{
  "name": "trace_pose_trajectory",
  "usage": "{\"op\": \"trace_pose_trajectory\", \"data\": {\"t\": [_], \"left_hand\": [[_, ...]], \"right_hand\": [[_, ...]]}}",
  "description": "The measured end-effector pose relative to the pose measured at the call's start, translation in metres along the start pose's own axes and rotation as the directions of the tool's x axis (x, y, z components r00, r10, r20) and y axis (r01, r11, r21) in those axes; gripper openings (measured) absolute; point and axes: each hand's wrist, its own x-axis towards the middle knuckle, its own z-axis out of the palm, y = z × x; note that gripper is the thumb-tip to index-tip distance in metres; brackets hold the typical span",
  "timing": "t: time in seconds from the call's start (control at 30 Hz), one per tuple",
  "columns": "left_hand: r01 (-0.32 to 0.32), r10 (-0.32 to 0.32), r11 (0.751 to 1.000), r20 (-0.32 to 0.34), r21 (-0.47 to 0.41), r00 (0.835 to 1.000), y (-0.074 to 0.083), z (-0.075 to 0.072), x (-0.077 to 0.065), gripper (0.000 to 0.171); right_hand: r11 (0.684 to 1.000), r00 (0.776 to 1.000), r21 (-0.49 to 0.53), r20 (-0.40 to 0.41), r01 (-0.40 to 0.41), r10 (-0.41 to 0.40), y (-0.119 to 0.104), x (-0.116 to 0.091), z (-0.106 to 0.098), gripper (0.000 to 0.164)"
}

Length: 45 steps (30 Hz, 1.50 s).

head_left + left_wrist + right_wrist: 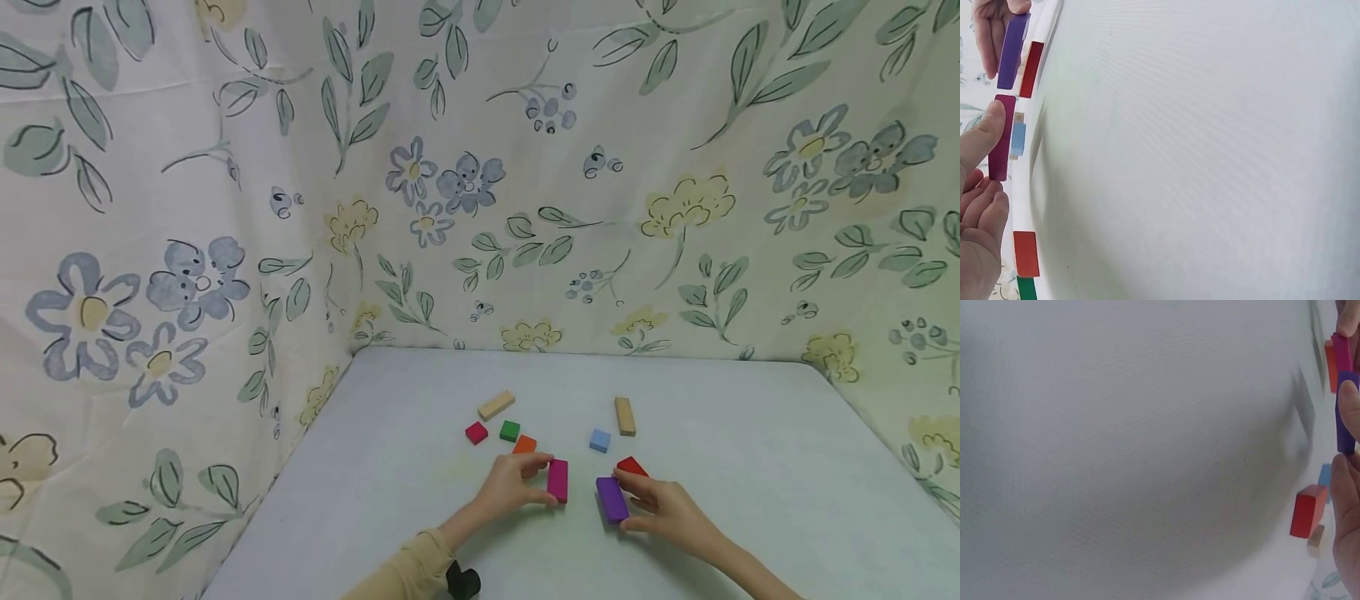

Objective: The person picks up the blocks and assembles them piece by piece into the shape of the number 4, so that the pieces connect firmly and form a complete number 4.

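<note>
My left hand (512,485) pinches a magenta block (557,482) by its two ends, thumb at the near end and fingers at the far end. To its right, my right hand (670,514) grips a purple block (612,500) the same way. A small gap separates the two blocks in the head view. In the left wrist view the magenta block (1002,137) and purple block (1014,51) appear almost end to end, held above the white table. Just beyond my right fingers lies a red block (632,467), partly hidden. An orange block (524,445) sits behind my left fingers.
Farther back on the white table (360,467) lie a crimson cube (476,432), a green cube (510,431), a light blue cube (599,440) and two plain wooden blocks, one left (497,405), one right (625,416). A black object (462,581) is by my left sleeve. Floral cloth (480,167) hangs behind.
</note>
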Motion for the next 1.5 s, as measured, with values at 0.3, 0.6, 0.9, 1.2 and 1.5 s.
{"op": "trace_pose_trajectory", "data": {"t": [0.3,0.6,0.9,1.2,1.5], "left_hand": [[0.003,-0.004,1.0,0.024,0.031,1.0,0.004,0.006,0.006,0.056],[0.007,-0.008,0.997,0.019,0.083,1.0,-0.001,0.012,0.015,0.057],[0.012,-0.012,0.993,0.0,0.116,1.0,-0.003,0.016,0.017,0.058],[-0.013,0.013,0.989,0.006,0.149,1.0,-0.005,0.017,0.018,0.06],[-0.046,0.045,0.979,0.008,0.197,0.999,-0.006,0.016,0.018,0.061]], "right_hand": [[0.999,1.0,0.039,0.018,-0.022,0.021,-0.005,0.003,-0.001,0.074],[0.998,1.0,0.056,0.021,-0.022,0.021,-0.009,0.009,0.001,0.075],[0.996,0.999,0.085,0.034,-0.037,0.035,-0.013,0.012,0.005,0.074],[0.993,0.997,0.111,0.075,-0.028,0.02,-0.011,0.013,0.01,0.073],[0.991,0.993,0.131,0.114,-0.023,0.008,-0.012,0.015,0.018,0.072]]}}
